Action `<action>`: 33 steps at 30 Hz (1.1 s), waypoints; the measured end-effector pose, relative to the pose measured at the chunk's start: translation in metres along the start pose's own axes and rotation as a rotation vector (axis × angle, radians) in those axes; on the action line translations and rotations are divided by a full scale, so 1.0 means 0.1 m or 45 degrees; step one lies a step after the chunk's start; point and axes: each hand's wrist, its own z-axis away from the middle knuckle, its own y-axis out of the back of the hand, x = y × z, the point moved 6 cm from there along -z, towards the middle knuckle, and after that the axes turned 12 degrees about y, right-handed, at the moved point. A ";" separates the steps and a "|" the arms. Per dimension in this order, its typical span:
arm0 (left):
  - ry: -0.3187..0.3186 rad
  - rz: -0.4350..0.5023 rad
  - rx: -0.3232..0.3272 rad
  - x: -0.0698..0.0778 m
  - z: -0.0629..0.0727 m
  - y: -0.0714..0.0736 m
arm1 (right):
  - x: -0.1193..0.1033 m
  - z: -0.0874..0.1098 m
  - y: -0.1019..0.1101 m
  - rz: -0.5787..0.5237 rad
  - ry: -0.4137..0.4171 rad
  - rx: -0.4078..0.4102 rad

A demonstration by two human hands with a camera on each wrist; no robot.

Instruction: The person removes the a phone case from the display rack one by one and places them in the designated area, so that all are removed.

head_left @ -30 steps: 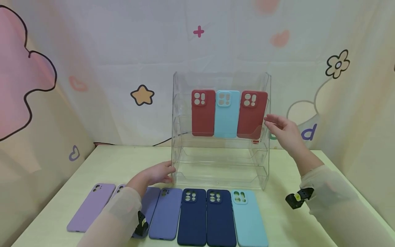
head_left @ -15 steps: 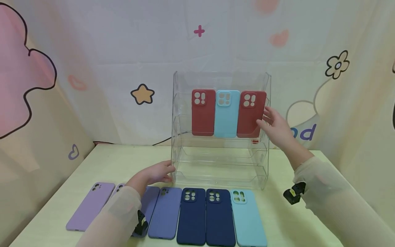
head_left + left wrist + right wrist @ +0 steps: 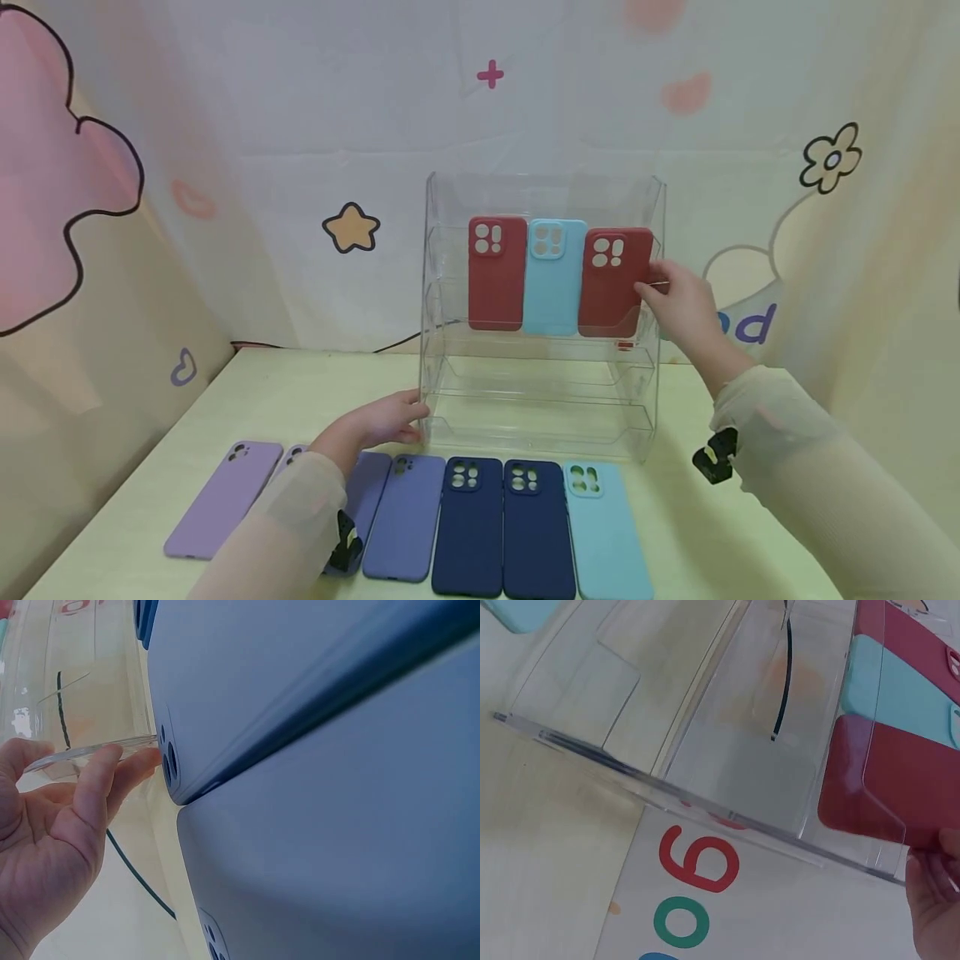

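A clear acrylic display rack (image 3: 540, 408) with stepped tiers stands on the table. In an upper tier, two red phone cases and a light blue phone case (image 3: 553, 279) stand side by side; the red case (image 3: 497, 275) on the left is upright. My right hand (image 3: 684, 304) pinches the side edge of the right-hand red phone case (image 3: 613, 283), thumb at its front. The right wrist view shows fingertips at that edge, beside the rack's side panel. My left hand (image 3: 382, 419) grips the rack's lower left side panel, thumb and fingers on either face of it in the left wrist view.
In front of the rack lies a row of phone cases: a lilac case (image 3: 223, 500) at left, purple ones partly under my left sleeve, dark blue cases (image 3: 467, 533) and a light blue case (image 3: 609, 533) at right. A printed curtain (image 3: 330, 108) hangs behind.
My right hand has moved left from beside the rack onto the right-hand red case. That case's top now sits lower than the light blue one's. My left hand has stayed at the side panel.
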 end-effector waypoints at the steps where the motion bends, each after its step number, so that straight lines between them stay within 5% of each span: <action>1: 0.002 0.005 0.005 0.00 0.00 0.00 | 0.01 0.00 0.01 0.007 0.009 0.002; 8: 0.012 0.017 0.014 -0.02 -0.02 0.00 | 0.01 -0.01 0.07 -0.014 0.067 0.035; 22: 0.008 0.011 0.007 0.01 0.02 0.00 | -0.18 0.09 0.35 0.017 0.196 0.311; 33: 0.017 0.004 0.017 -0.01 0.00 0.00 | -0.19 0.24 0.44 -0.011 0.174 0.318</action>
